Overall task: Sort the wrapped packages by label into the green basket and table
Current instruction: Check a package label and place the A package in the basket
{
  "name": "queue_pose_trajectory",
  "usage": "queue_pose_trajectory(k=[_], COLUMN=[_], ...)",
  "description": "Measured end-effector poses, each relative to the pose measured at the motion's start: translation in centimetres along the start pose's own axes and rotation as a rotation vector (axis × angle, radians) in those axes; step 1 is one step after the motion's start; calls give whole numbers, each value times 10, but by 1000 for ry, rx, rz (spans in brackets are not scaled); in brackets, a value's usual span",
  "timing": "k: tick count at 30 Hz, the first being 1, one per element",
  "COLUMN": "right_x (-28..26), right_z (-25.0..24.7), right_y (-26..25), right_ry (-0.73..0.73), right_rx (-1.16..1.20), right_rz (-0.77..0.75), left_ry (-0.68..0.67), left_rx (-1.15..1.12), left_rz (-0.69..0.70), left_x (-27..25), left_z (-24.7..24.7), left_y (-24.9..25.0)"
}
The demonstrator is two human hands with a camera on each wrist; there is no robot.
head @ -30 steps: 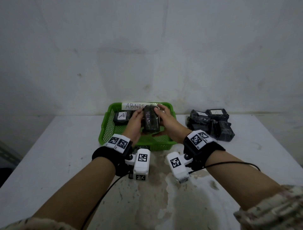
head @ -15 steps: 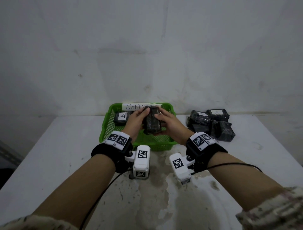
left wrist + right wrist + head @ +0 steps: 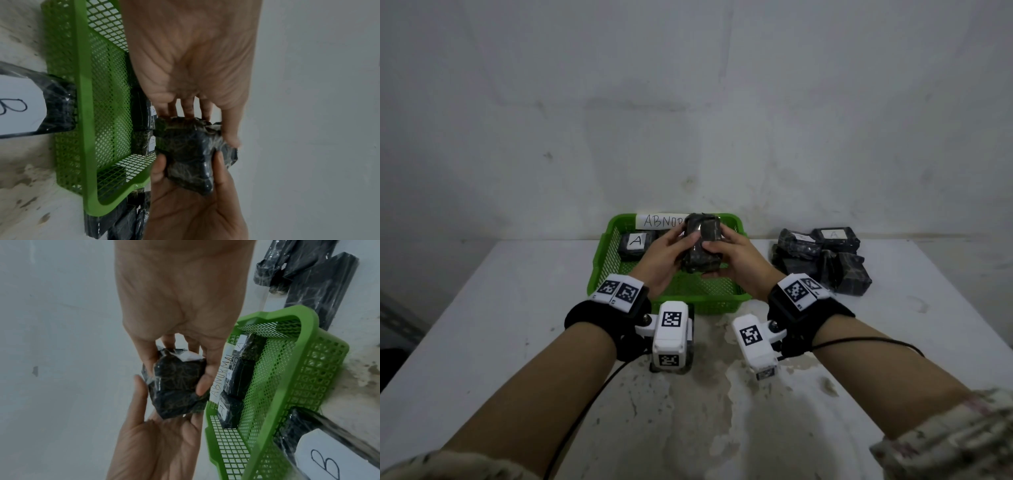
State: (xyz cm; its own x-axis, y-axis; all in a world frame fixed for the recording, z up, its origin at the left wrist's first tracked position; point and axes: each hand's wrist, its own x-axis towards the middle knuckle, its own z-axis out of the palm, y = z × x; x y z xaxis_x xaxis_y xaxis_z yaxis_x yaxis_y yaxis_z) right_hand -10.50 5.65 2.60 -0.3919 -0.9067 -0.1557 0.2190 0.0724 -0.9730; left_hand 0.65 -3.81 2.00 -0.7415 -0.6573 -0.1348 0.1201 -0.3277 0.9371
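A dark film-wrapped package (image 3: 702, 246) is held upright above the green basket (image 3: 599, 270), gripped from both sides. My left hand (image 3: 666, 251) holds its left side and my right hand (image 3: 734, 255) its right side, thumbs on the near face. In the right wrist view the package (image 3: 176, 382) shows a white label at its far end, and I cannot read the letter. The basket carries a paper sign reading ABNORMAL (image 3: 661, 221) and holds packages marked A (image 3: 635, 241). The left wrist view shows the same package (image 3: 191, 146) between both hands.
A pile of several dark packages (image 3: 822, 260) lies on the white table (image 3: 500, 325) to the right of the basket. Another package with a B label (image 3: 324, 464) lies on the table close against the basket's near side. A wall rises right behind the table.
Both hands have stayed over the basket with the package, turning it a little; its top end now stands slightly higher and covers more of the sign.
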Motion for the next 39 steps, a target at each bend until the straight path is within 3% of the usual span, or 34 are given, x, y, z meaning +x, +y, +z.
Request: queue_pose_trajectory(k=[5,12,19,24,30,36,39], right_x=[-1,-1,-2,-5,-3,-6,-2], right_z=[1,1,3,2,1,0,-3], right_y=[-1,0,-1,2,4,3,1], right_ry=[-41,-16,-30,27,129,128,214], right_rx=[-66,-150,-13,-56,-100,-70,43], right_rz=[2,-69,-31,-41,-110,-196,-207], left_ry=[49,-38,144,245,175,166,124], left_rx=[48,44,84,397,238,212,132], left_rz=[18,5,92,250,55,13,-10], left_x=[1,-3,1,3,-2,2,0], left_z=[3,5,3,-8,1,-4,-3], left_y=[-1,2,0,-4,8,1,-2])
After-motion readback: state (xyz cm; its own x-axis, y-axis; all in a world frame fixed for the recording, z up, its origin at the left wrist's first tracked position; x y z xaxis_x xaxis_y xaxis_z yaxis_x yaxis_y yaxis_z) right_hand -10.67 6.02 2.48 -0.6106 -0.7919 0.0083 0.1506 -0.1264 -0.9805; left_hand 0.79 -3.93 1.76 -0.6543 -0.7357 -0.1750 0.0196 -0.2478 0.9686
